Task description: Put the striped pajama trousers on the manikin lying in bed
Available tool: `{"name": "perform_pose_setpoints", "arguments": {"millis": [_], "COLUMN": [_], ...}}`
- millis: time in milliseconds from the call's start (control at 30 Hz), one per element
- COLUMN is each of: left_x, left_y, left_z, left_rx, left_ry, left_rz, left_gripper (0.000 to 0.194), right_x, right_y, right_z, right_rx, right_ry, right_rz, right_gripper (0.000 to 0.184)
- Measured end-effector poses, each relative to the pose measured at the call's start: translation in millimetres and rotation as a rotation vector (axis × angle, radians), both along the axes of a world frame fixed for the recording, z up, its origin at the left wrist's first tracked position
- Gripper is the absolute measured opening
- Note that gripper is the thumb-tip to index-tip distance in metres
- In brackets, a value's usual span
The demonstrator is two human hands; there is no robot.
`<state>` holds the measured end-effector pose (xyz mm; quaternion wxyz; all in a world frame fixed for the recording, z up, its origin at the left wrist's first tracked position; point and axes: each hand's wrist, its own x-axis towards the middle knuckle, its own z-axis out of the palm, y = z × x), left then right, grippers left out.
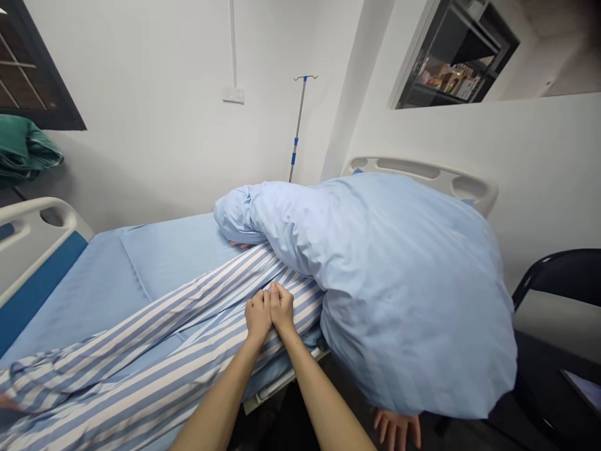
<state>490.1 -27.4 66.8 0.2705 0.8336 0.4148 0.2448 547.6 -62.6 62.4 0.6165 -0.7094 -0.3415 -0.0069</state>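
My left hand (258, 313) and my right hand (282, 308) are closed, side by side and touching, their thumbs uppermost. Both are over the thigh of the blue-and-white striped trousers (188, 344); whether they pinch the cloth is hidden. The trousers are on a figure lying along the bed, person or manikin I cannot tell. A light blue quilt (399, 269) is heaped over the upper body and head end, right beside my fists. From under the quilt's lower edge hangs a hand (397, 429) that is not mine. Some fingers (241, 244) show under its far left end.
The bed has a blue sheet (173, 241), a footboard (37, 219) at left and a headboard (417, 169) at right. Behind it stands an IV pole (299, 119). A black chair (563, 275) stands at right. Green cloth (25, 150) hangs at far left.
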Motion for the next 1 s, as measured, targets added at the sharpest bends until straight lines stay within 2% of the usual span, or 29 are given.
{"name": "perform_pose_setpoints", "arguments": {"millis": [200, 400, 500, 767, 1000], "left_x": [-3.3, -1.9, -0.2, 2.2, 3.0], "left_y": [-0.9, -3.2, -6.3, -8.8, -9.9], "left_z": [4.4, 6.9, 8.2, 6.5, 8.1], "left_rx": [0.009, -0.031, -0.006, 0.028, -0.001], "left_ry": [0.034, 0.066, 0.107, 0.141, 0.089], "left_rz": [0.027, 0.080, 0.085, 0.058, 0.051], "left_gripper": [0.033, 0.035, 0.035, 0.035, 0.031], "right_x": [-0.6, 16.5, 28.5, 31.3, 33.6], "right_y": [0.9, -5.9, -7.7, -10.2, -10.7], "right_z": [-1.3, 23.1, 30.4, 1.6, 2.5], "right_rx": [-0.052, -0.258, -0.269, -0.207, -0.152], "right_ry": [-0.042, -0.265, -0.308, -0.259, -0.192], "right_rz": [0.005, 0.118, 0.121, -0.007, -0.007], "right_gripper": [0.041, 0.042, 0.043, 0.042, 0.043]}}
